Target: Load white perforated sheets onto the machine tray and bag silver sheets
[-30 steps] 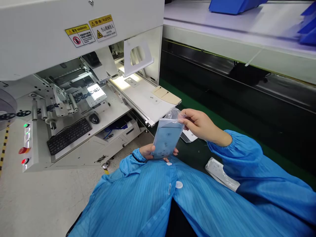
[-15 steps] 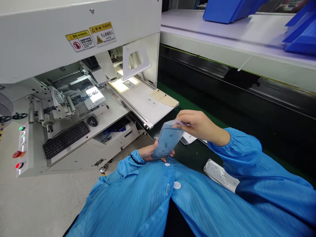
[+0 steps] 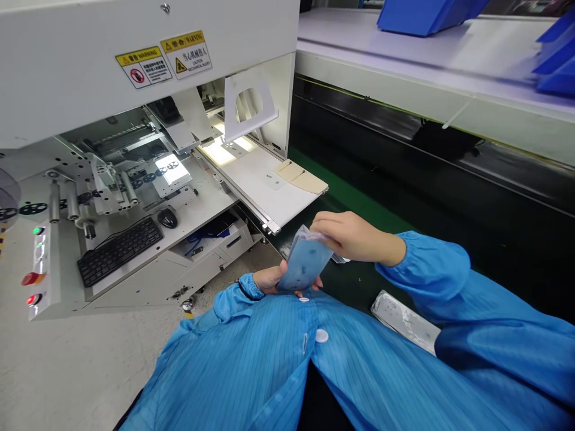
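A stack of thin bluish, see-through film sheets (image 3: 302, 267) with small dark marks is held tilted in front of my chest. My left hand (image 3: 268, 278) grips its lower part, with fingertips showing past the right edge. At the top, my right hand (image 3: 353, 235) has its fingers closed on the stack's upper edge, where the sheets look slightly fanned. Its fingertips are partly hidden. Beneath my right hand, a few pale sheets (image 3: 340, 260) peek out on the dark mat. A plastic-wrapped pack of sheets (image 3: 404, 320) lies beside my right sleeve.
A white machine (image 3: 251, 36) with warning labels stands ahead on the left. Its feed belt (image 3: 287, 203) juts towards me, carrying film pieces and a beige plate (image 3: 300, 176). A keyboard (image 3: 120, 251) and mouse (image 3: 167, 218) rest left. Blue bins (image 3: 426, 15) sit on the shelf.
My right hand has shifted slightly left and down, curling over the stack's top edge. The stack's upper end has bunched more. My left hand keeps its hold, and the view has turned slightly.
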### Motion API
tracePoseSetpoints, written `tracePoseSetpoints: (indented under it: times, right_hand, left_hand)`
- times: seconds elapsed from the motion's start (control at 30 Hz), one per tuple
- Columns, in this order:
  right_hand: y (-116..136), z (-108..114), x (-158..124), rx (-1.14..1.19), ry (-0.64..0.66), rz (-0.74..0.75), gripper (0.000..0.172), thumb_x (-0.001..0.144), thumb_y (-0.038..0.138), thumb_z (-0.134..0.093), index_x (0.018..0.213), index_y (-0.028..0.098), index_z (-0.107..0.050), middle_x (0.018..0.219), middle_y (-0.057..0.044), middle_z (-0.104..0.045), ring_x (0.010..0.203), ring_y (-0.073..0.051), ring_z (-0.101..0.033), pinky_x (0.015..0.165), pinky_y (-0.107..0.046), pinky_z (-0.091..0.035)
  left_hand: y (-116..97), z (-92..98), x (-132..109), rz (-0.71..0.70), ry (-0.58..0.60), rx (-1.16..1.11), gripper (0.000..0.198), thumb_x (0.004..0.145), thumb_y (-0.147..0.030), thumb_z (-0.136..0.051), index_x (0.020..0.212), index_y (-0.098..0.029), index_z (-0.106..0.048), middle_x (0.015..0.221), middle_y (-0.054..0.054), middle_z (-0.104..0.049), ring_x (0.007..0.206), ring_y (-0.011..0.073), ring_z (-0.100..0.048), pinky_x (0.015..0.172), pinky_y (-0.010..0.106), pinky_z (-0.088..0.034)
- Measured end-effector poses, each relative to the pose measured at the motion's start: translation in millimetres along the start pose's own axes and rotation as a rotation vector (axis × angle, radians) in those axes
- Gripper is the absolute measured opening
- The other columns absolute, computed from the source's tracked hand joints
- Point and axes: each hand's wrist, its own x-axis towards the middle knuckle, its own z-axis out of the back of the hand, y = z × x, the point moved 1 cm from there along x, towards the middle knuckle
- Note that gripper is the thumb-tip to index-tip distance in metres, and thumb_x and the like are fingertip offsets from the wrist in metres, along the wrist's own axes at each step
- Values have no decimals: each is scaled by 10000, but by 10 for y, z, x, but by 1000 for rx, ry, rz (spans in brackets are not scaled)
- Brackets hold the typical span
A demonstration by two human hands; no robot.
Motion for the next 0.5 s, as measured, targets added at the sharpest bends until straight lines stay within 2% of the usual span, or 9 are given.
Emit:
tracePoseSetpoints:
  times: [0.07, 0.13, 0.2, 0.27, 0.37, 0.5]
  right_hand:
    - [51, -45, -12, -345, -55, 139, 295, 978, 163, -317, 844, 151, -579, 731, -40, -569, 566, -117, -436, 490, -273, -308]
    - [101, -47, -19, -505, -112, 253, 288, 963, 118, -328, 829, 164, -578, 689, -26, -560, 548, -125, -433, 478, -286, -302]
    - [143, 13, -13, -469, -198, 234, 250, 952, 112, -351, 866, 167, -579, 720, -32, -579, 602, -129, -495, 505, -268, -360]
    - [179, 120, 7, -311, -233, 126, 223, 948, 124, -360, 911, 173, -575, 784, -44, -605, 663, -125, -547, 539, -244, -410]
    - [237, 302, 39, -149, -197, 4, 172, 936, 155, -420, 909, 194, -585, 837, -52, -633, 715, -129, -585, 588, -239, -453]
    - [305, 466, 65, -127, -108, -4, 182, 917, 178, -442, 882, 214, -617, 830, -57, -657, 741, -161, -603, 627, -281, -471]
  left_hand:
    - [-21, -34, -11, 13, -10, -21, 984, 582, -811, -603, 1274, -113, -549, 1231, 180, -583, 1093, 258, -589, 729, 262, -489]
    - [-49, -68, -20, 13, -18, -29, 981, 591, -814, -598, 1282, -120, -537, 1244, 178, -573, 1113, 264, -574, 758, 276, -493]
    - [-81, -94, -24, -12, -20, 2, 1006, 567, -822, -616, 1279, -116, -532, 1237, 177, -570, 1136, 286, -553, 794, 305, -498]
    - [-109, -106, -20, -38, -14, 64, 1021, 558, -810, -644, 1281, -99, -523, 1222, 175, -569, 1147, 318, -539, 801, 334, -498]
    - [-139, -99, -8, -39, 29, 142, 953, 599, -726, -669, 1267, -62, -528, 1235, 173, -557, 1173, 352, -512, 798, 363, -490]
    - [-195, -95, 2, -17, 55, 163, 784, 594, -504, -729, 1218, -60, -562, 1235, 165, -567, 1173, 348, -511, 824, 381, -486]
